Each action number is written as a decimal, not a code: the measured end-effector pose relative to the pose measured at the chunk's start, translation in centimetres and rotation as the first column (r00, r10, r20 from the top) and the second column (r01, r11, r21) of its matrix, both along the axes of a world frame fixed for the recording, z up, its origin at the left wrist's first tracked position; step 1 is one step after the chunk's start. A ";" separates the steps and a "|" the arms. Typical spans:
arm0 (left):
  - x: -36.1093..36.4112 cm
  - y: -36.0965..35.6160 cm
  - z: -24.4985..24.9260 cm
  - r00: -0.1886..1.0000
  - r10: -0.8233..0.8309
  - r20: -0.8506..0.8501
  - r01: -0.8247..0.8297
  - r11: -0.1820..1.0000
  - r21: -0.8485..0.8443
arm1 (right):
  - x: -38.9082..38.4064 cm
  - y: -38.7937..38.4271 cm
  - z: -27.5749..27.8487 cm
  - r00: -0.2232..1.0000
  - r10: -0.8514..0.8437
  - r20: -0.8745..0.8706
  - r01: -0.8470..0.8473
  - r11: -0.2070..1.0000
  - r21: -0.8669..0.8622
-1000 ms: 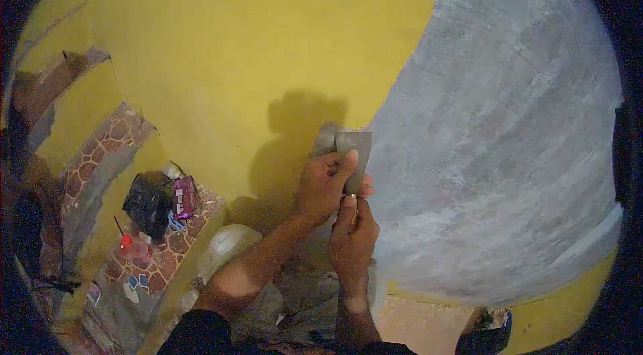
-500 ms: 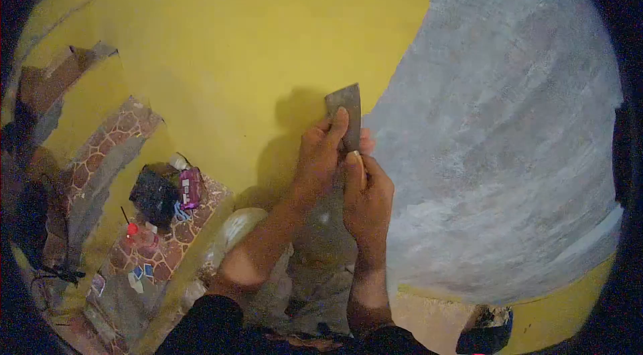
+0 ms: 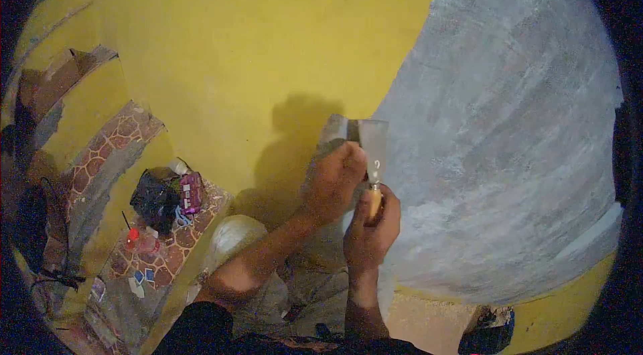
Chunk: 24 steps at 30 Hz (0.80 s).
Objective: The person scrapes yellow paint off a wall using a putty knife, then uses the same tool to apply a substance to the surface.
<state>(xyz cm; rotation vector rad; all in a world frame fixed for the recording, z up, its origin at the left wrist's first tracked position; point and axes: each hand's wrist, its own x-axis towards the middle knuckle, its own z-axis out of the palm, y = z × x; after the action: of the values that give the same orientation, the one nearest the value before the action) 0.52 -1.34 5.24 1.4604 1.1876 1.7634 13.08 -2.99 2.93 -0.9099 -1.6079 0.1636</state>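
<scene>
My right hand is closed round the pale wooden handle of a scraper, its flat metal blade pointing up. Just left of the blade, my left hand is closed with its fingers curled. A flat grey piece with a dark edge sticks up from my left hand; what it is I cannot make out. Both hands are in front of the wall, near where yellow paint meets a grey coated area.
At the lower left, a black bag, a purple packet and a red-capped bottle lie on a ledge with a stone pattern. A dark container stands at the lower right.
The scraper's blade has turned its face towards me and moved down and right, with its wooden handle now showing. My left hand has lowered and its thumb no longer lies along the blade.
</scene>
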 end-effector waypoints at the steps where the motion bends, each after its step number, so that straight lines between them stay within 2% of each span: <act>1: 0.4 -0.4 0.4 1.000 0.003 -0.001 -0.003 1.000 0.001 | -0.1 -0.2 -0.1 0.996 -0.030 0.080 0.033 0.999 -0.034; 2: 1.2 -0.9 1.0 0.992 0.010 0.126 -0.008 1.000 -0.020 | -0.3 -0.4 -0.1 0.985 -0.058 0.160 0.069 0.996 -0.064; 3: 1.6 -1.1 1.3 0.968 0.020 0.250 -0.010 0.999 -0.042 | -0.3 -0.3 -0.4 0.986 -0.055 0.158 0.066 0.996 -0.063; 6: 1.0 -0.1 0.1 0.965 0.020 0.260 0.016 0.991 -0.136 | -0.4 0.1 -1.1 0.989 0.003 0.146 0.006 0.998 -0.064; 8: 0.6 0.8 -0.7 0.959 -0.001 0.283 0.031 0.994 -0.104 | -0.5 0.2 -1.1 0.977 0.196 -0.079 -0.210 0.939 -0.273; 9: 0.4 1.1 -1.3 0.956 -0.028 0.291 0.063 0.992 -0.111 | -0.4 0.0 -0.6 0.978 0.195 -0.077 -0.208 0.939 -0.273; 11: 0.0 2.0 -2.1 0.953 -0.061 0.297 0.099 0.989 -0.113 | -0.2 -0.8 1.0 0.938 0.251 -0.239 -0.334 0.841 -0.426; 13: -0.3 2.2 -2.3 0.907 -0.167 0.386 0.208 0.976 -0.066 | -0.1 -0.6 0.8 0.937 0.246 -0.248 -0.336 0.825 -0.454; 16: -0.1 2.1 -1.2 0.883 -0.088 0.462 0.164 0.978 -0.128 | -0.4 -0.6 0.7 0.945 0.237 -0.227 -0.321 0.811 -0.489; 20: 0.2 2.3 -0.9 0.863 -0.093 0.496 0.186 0.972 -0.141 | -1.1 -0.5 0.5 0.968 0.198 -0.153 -0.247 0.858 -0.451; 24: 0.0 2.0 0.1 0.862 -0.099 0.498 0.211 0.962 -0.174 | -1.2 -0.9 1.4 0.968 0.198 -0.151 -0.247 0.842 -0.480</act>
<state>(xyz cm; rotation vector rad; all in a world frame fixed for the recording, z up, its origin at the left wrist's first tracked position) 0.50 0.63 5.32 0.8784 0.9324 1.6840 11.85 -3.84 4.35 -1.0791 -1.6053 0.8075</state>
